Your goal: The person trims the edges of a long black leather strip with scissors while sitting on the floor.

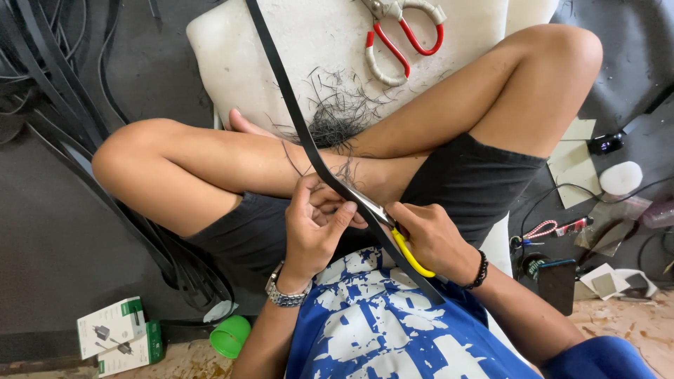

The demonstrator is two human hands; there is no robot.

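Note:
A long black strap (284, 77) runs from the top of the view down across my crossed legs to my lap. My left hand (316, 221) pinches the strap just above my shorts. My right hand (430, 238) grips small yellow-handled scissors (401, 247), whose metal blades sit against the strap's edge next to my left fingers. Thin black trimmings (335, 116) lie in a heap on the white cushion (253, 49) in front of my legs.
Red-and-white scissors (401, 31) lie at the cushion's far edge. A pile of black straps (49, 77) covers the dark mat on the left. A green cup (229, 335) and white boxes (116, 335) sit at lower left. Cables, paper scraps and a phone (557, 284) lie at right.

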